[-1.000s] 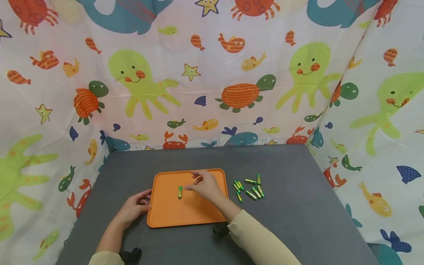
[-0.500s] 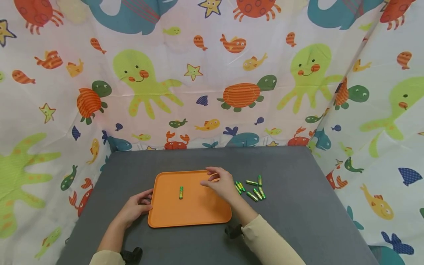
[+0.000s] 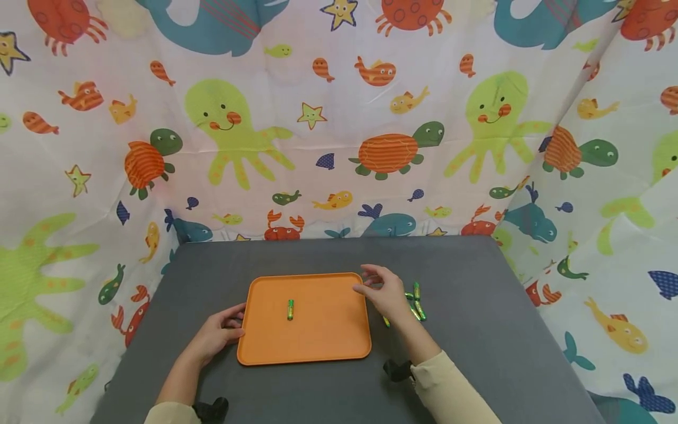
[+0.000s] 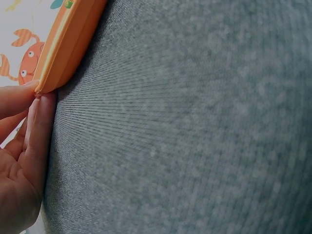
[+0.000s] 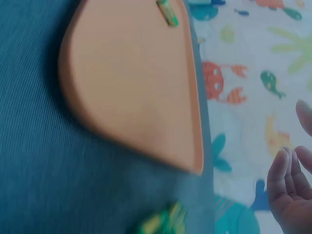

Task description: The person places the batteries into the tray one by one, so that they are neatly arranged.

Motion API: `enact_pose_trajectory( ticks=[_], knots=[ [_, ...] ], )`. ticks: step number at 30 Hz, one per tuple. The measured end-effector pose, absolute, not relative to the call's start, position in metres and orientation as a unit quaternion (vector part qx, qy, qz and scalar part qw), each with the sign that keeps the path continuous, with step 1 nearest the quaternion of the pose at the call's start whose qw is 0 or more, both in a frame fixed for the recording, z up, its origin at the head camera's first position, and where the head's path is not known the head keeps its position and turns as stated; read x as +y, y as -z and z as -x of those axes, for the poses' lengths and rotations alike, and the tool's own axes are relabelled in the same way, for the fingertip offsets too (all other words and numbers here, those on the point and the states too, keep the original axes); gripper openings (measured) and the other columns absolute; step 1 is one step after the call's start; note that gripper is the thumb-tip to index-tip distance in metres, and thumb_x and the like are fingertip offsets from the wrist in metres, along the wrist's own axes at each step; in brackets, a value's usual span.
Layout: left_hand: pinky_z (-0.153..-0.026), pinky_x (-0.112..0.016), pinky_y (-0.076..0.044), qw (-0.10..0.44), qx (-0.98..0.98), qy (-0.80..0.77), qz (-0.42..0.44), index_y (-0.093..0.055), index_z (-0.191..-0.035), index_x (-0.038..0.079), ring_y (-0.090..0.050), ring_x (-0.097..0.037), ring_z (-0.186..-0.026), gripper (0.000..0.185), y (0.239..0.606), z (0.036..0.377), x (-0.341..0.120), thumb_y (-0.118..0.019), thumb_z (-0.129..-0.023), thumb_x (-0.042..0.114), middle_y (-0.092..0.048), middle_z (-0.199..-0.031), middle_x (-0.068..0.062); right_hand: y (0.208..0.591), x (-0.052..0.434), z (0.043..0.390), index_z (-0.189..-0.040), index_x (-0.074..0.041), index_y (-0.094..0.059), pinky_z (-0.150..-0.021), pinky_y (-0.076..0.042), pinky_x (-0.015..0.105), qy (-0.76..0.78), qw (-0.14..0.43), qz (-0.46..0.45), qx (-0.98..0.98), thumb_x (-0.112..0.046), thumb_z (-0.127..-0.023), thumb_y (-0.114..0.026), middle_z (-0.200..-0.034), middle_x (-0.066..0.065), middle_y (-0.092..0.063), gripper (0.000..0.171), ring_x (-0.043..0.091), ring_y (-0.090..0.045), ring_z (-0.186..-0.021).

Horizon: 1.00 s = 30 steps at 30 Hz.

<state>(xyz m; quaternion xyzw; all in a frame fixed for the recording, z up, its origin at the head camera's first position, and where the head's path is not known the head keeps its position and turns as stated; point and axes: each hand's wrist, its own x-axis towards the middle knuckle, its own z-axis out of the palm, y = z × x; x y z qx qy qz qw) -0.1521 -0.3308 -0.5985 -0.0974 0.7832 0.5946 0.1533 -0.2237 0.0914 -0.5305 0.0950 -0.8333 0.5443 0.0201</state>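
At the left side of the orange tray point(image 3: 307, 343), my left hand point(image 3: 216, 331) pinches the rim; the left wrist view has the thumb point(image 4: 17, 100) and a finger meeting at the tray's edge. One small green and gold battery point(image 3: 290, 310) lies upright in the picture, left of the tray's middle. My right hand point(image 3: 385, 292) is over the tray's upper right corner, fingers loosely bent and nothing between them. Beyond it lie several more green batteries point(image 3: 418, 310), partly hidden by that hand and wrist; they look blurred in the right wrist view.
A grey cloth-covered table point(image 3: 466, 353) bears everything. Behind and beside it hangs a white curtain point(image 3: 328, 194) printed with sea animals. Black straps with wrist cameras point(image 3: 397, 371) sit on both forearms.
My right hand has moved right, from above the tray near the single battery to the tray's right edge by the loose batteries. The left hand keeps its place on the rim.
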Motion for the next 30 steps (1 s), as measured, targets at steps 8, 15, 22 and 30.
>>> enact_pose_trajectory(
  ticks=[8,15,22,30],
  knots=[
    [-0.079,-0.034,-0.058,0.153,0.782,-0.597,0.1,-0.042,-0.154,0.012,-0.055,-0.027,-0.101,0.067,0.598,0.151,-0.332,-0.066,-0.093,-0.002,-0.049,-0.13,-0.016,0.539,0.134,0.235,-0.133,-0.016,-0.065,-0.091,-0.055,0.043,-0.523,0.039,-0.072,-0.848,-0.026,-0.084,-0.084,-0.119,0.007,-0.068,0.053,0.029,-0.064,-0.105],
    [-0.078,-0.035,-0.058,0.151,0.786,-0.591,0.1,-0.042,-0.154,0.011,-0.055,-0.027,-0.102,0.068,0.6,0.151,-0.332,-0.068,-0.092,-0.001,-0.049,-0.129,-0.016,0.543,0.162,0.24,-0.135,-0.016,-0.063,-0.094,-0.053,0.048,-0.524,0.039,-0.053,-0.849,-0.028,-0.084,-0.084,-0.129,0.01,-0.065,0.056,0.03,-0.062,-0.113],
    [-0.079,-0.034,-0.058,0.153,0.785,-0.593,0.092,-0.042,-0.154,0.01,-0.055,-0.026,-0.102,0.067,0.6,0.153,-0.332,-0.067,-0.093,-0.001,-0.05,-0.13,-0.016,0.555,0.188,0.247,-0.141,-0.015,-0.058,-0.098,-0.05,0.053,-0.526,0.023,-0.049,-0.849,-0.017,-0.086,-0.082,-0.141,0.016,-0.058,0.06,0.035,-0.057,-0.124],
    [-0.079,-0.033,-0.058,0.157,0.783,-0.595,0.09,-0.042,-0.154,0.01,-0.055,-0.026,-0.102,0.067,0.599,0.154,-0.332,-0.067,-0.093,0.0,-0.05,-0.129,-0.016,0.567,0.217,0.259,-0.144,-0.012,-0.054,-0.096,-0.051,0.055,-0.493,-0.005,-0.007,-0.87,-0.005,-0.085,-0.079,-0.144,0.021,-0.054,0.065,0.041,-0.055,-0.128]
  ],
)
